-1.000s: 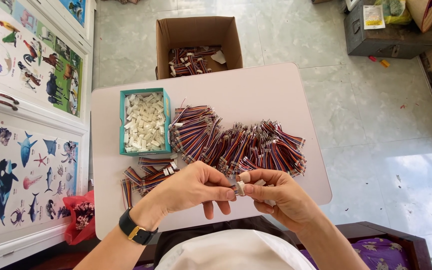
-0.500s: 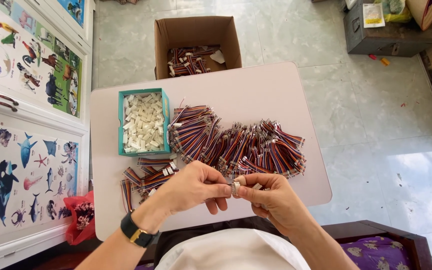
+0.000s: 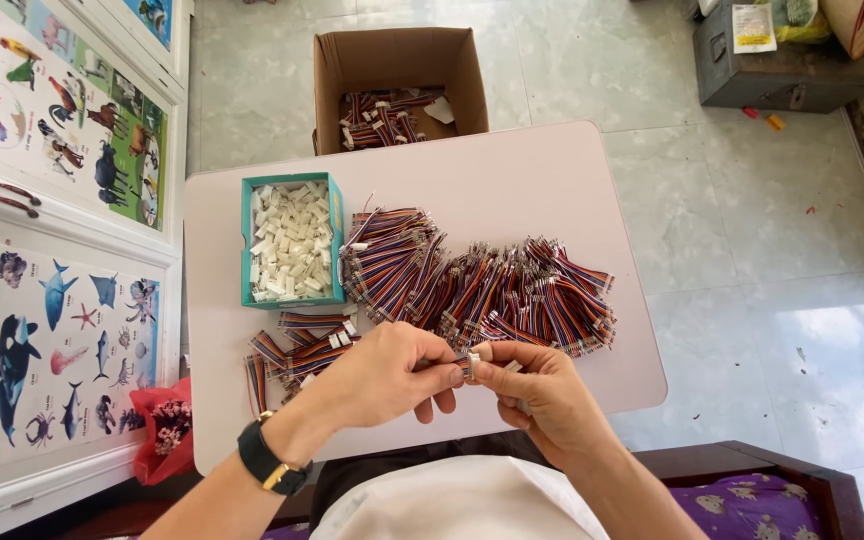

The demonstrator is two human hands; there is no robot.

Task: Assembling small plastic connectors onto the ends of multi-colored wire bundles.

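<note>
Far left, at 9 o'clock of the pink table, the animal posters ran along the cabinet; a red bouquet sat on the floor at 7.

On the table at 10 o'clock stood the teal tray, full of white connector housings. Below it, at 8, lay a small batch of finished wire pieces, just beside your wrist.

Your left hand was closed, thumb and fingertips pinched on the wire lead at 6 o'clock near the table's front edge. Your right hand met it there, thumb and forefinger nipped on the white end of that same lead. Whether the housing was seated, couldn't tell; too small.

The big pile of striped wire bundles spread from centre to 3 o'clock, touching nothing you held. The cardboard box with more bundles sat off the table at 12.

Risks, judged: pinch was tiny, so the housing could slip and drop into your lap; pins could go in crooked if the hands tilted; your left forearm could sweep the finished pieces off the edge.
</note>
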